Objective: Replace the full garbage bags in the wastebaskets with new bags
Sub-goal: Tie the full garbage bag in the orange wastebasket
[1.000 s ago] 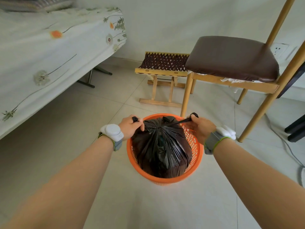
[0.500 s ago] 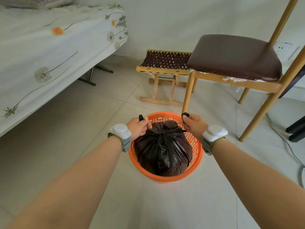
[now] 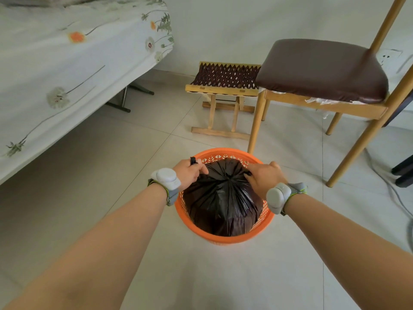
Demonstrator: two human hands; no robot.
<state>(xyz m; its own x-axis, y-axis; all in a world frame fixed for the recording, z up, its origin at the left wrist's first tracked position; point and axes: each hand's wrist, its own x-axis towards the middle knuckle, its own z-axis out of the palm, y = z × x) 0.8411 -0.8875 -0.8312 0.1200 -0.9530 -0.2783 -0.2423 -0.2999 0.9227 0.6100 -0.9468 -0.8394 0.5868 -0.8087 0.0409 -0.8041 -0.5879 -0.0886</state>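
Note:
An orange plastic wastebasket (image 3: 225, 239) stands on the tiled floor in front of me. A full black garbage bag (image 3: 223, 202) fills it, its top gathered into a tight bunch at the middle. My left hand (image 3: 190, 172) grips one black tie end of the bag at the basket's left rim, with the tip sticking up from the fist. My right hand (image 3: 263, 175) lies over the bag's right top, its fingers curled onto the plastic near the bunch. What the right fingertips hold is hidden.
A wooden chair (image 3: 321, 72) with a brown seat stands just behind and right of the basket, one leg close to the rim. A small folding stool (image 3: 223, 86) sits behind. A bed (image 3: 67, 63) with a flowered sheet runs along the left. Cables lie on the floor far right.
Both hands have drawn the tie ends tight and come inward over the bag's top. The right hand has moved from the rim onto the bag near the bunch.

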